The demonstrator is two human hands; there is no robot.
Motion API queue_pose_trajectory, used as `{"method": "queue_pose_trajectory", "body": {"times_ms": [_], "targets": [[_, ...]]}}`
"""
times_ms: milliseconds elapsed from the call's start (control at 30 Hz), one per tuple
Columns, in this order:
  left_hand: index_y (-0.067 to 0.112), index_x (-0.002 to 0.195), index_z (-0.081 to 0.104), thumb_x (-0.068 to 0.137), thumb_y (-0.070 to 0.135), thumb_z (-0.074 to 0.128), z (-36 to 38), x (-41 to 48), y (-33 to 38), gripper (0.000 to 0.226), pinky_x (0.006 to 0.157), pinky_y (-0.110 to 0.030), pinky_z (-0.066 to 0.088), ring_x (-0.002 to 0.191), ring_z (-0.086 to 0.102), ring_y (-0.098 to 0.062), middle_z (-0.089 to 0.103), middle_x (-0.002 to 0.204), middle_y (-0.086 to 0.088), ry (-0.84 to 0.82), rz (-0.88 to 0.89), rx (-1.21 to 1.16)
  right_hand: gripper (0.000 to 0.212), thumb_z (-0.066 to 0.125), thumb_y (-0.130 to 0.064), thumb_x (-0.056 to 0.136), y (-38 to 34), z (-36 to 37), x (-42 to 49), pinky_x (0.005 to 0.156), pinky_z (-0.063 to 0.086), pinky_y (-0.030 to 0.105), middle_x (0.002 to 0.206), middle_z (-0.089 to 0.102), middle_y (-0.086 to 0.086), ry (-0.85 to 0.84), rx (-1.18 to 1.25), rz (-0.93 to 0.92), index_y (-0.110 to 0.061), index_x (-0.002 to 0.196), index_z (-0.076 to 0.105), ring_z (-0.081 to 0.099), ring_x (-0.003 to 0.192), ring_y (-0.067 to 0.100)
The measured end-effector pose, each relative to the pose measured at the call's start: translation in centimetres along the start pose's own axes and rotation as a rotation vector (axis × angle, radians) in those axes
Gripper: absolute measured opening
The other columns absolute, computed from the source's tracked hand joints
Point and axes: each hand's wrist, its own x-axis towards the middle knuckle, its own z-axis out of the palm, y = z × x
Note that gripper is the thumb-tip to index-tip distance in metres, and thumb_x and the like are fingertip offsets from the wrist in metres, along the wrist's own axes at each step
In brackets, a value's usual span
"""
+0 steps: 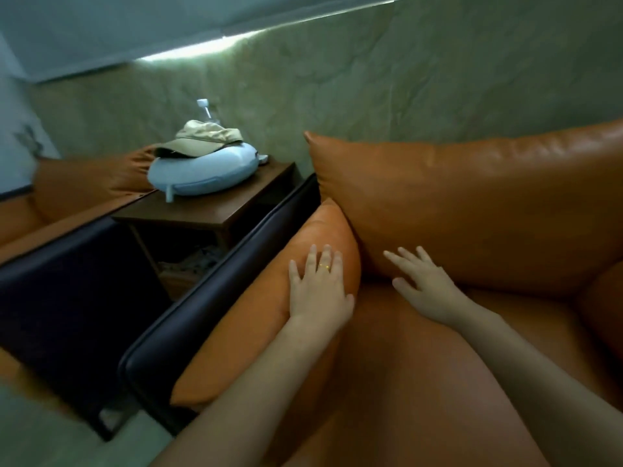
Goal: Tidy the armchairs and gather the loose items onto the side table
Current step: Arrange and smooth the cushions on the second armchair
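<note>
I look down on an orange leather armchair with a dark frame [215, 298]. My left hand [318, 284] lies flat, fingers spread, on the orange arm cushion [256, 318]. My right hand [421, 281] is open at the base of the big back cushion [472, 203], just above the seat cushion [421, 382]. On the wooden side table [209, 210] to the left sits a light blue neck pillow [199, 176] with a beige cap [205, 138] on top. Behind them a clear bottle [206, 111] shows only its neck and white lid.
A second orange armchair [67, 190] stands left of the side table, its dark side panel [67, 291] facing me. A green marbled wall [371, 89] runs behind everything. Something patterned lies on the table's lower shelf [192, 261].
</note>
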Motion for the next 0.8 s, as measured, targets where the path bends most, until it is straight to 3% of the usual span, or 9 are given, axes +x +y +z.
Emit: {"method": "queue_pose_trajectory", "body": {"times_ms": [300, 500, 800], "targets": [[0.023, 0.159, 0.009, 0.095, 0.067, 0.028, -3.0, -4.3, -8.3, 0.08, 0.116, -0.055, 0.028, 0.153, 0.011, -0.023, 0.01, 0.167, 0.001, -0.156, -0.178, -0.157, 0.051, 0.035, -0.034, 0.107, -10.6, 2.4, 5.7, 0.122, 0.0, 0.048, 0.167, 0.015, -0.007, -0.18, -0.059, -0.359, -0.033, 0.158, 0.025, -0.004, 0.155, 0.017], [0.018, 0.159, 0.006, 0.102, 0.052, 0.025, -2.6, -4.5, -8.4, 0.07, 0.121, -0.051, 0.02, 0.153, 0.008, -0.02, 0.008, 0.167, -0.002, -0.148, -0.11, -0.172, 0.049, 0.027, -0.041, 0.108, -12.6, 4.2, 7.3, 0.123, -0.003, 0.048, 0.166, 0.016, -0.011, -0.169, -0.129, -0.456, -0.036, 0.156, 0.027, 0.0, 0.155, 0.014], [0.036, 0.158, 0.004, 0.102, 0.056, 0.024, -1.4, -6.5, -10.8, 0.062, 0.123, -0.036, 0.011, 0.152, 0.001, -0.004, 0.0, 0.165, 0.018, -0.116, -0.052, -0.279, 0.051, 0.02, -0.047, 0.104, -11.5, 5.7, 12.8, 0.118, -0.006, 0.061, 0.168, 0.007, -0.009, -0.112, -0.237, -0.238, -0.045, 0.155, 0.025, -0.006, 0.155, 0.017]]}}
